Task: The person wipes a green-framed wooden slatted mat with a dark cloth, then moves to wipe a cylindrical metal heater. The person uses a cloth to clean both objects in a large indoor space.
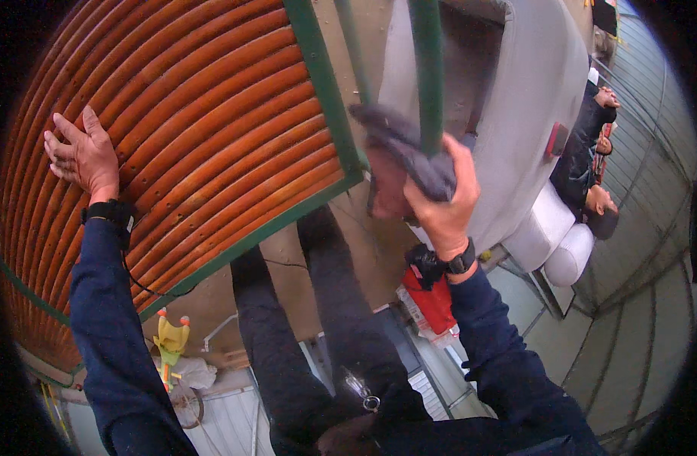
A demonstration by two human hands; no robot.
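Right hand [440,201] grips a bunched grey cloth [405,148], fingers curled around it, and presses it against a green metal bar [428,68] that runs up from the hand toward the top edge of the view. Cloth wraps partly around the bar; part of it sticks out to the left of the bar. A black wristband [459,262] sits on the right wrist, above a dark blue sleeve.

Left hand [82,156] is open wide, fingers spread, palm flat on the orange slatted panel [204,121]. It holds nothing. It lies well to the left of the green bar, near the panel's left side. A black wristband [109,213] with a thin cable is on this wrist.

The slatted panel is edged by a green frame [318,83], whose right rail stands just left of the green bar. A 2nd, thinner green bar [352,45] shows between the frame and the wiped bar.

Right of the green bar: a large pale grey cushioned seat [531,99]. Further right, another person in a dark jacket [584,144] is beside it, well apart from both hands.

Below the bar: the wearer's legs in dark trousers [318,319], a red object [432,300] near the right forearm, and, lower left, a yellow spray bottle [171,338].
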